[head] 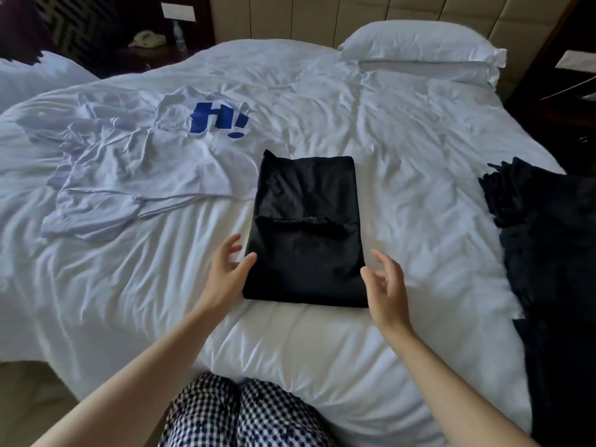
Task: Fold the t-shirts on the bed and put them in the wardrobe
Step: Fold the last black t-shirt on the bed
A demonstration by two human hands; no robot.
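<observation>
A black t-shirt (306, 230) lies folded into a neat rectangle in the middle of the white bed (419, 156). My left hand (227, 269) is at its near left edge, fingers spread and relaxed, thumb touching the cloth. My right hand (385, 285) hovers at the near right corner, fingers loosely curved, holding nothing. A crumpled white t-shirt (135, 169) with a blue print lies unfolded to the left. Another dark garment (548, 253) lies spread over the bed's right edge.
A white pillow (422, 46) rests at the padded headboard, back right. A nightstand at the back left holds a telephone (146, 38) and a water bottle (179, 35). My checked trousers (238, 414) show at the bed's near edge.
</observation>
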